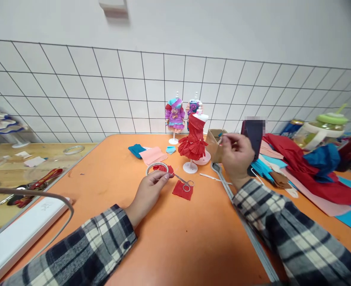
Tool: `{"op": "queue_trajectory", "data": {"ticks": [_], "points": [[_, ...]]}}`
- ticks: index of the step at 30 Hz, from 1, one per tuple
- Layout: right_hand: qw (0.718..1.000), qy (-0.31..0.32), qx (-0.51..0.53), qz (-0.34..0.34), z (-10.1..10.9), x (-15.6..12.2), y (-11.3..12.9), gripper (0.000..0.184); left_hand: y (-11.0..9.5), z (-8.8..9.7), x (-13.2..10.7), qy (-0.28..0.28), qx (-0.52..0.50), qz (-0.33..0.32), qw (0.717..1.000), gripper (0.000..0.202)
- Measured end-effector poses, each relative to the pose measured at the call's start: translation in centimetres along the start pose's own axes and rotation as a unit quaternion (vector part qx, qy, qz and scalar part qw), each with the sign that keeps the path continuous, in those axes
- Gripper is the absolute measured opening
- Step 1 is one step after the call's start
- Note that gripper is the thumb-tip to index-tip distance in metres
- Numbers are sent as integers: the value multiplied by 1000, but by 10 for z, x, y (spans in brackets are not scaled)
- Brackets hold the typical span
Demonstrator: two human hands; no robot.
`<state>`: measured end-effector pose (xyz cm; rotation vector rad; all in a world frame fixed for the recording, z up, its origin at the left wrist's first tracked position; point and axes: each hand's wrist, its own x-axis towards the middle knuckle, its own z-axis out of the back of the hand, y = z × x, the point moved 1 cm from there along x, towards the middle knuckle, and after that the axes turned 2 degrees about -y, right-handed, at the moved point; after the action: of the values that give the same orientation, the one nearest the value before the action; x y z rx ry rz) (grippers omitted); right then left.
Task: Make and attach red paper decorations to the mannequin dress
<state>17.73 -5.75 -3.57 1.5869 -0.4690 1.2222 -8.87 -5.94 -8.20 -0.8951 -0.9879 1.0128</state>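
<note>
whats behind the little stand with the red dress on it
A second dress form, with purple decoration, shows past its top; the red dress covers much of the lower part. Whatever else lies directly behind the skirt can't be seen.

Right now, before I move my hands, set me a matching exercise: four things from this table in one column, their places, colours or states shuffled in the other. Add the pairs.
Things:
1. roll of tape
2. scissors
3. front dress form
4. phone

Places, colours or states:
A. dressed in red
B. dark, partly hidden behind the right hand
C. at the fingers of the left hand
D. handle loops over a red square

Right pairs: 1-C, 2-D, 3-A, 4-B
</note>
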Motion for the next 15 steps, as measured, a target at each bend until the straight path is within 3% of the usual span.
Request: {"op": "queue_trajectory", "data": {"ticks": [1,3,6,8,10,12,15], "points": [[998,-14,-54,8,2,12,-13,25,0,-1,0,4,10,-4,1000,28],[988,18,-150,16,4,29,-41,26,0,-1,1,15,30,-13,999,28],[956,161,-247,9,3,34,-75,27,0,-2,1,29,60,-29,997,29],[939,215,-268,-3,3,31,-88,30,0,-2,1,36,76,-39,996,30],[942,201,-269,-14,4,29,-91,31,0,-3,1,44,88,-46,994,30],[956,147,-253,-21,8,27,-87,31,1,-3,1,54,94,-53,993,29],[977,82,-194,21,17,21,-63,27,2,-5,1,68,101,-61,991,27]]}}
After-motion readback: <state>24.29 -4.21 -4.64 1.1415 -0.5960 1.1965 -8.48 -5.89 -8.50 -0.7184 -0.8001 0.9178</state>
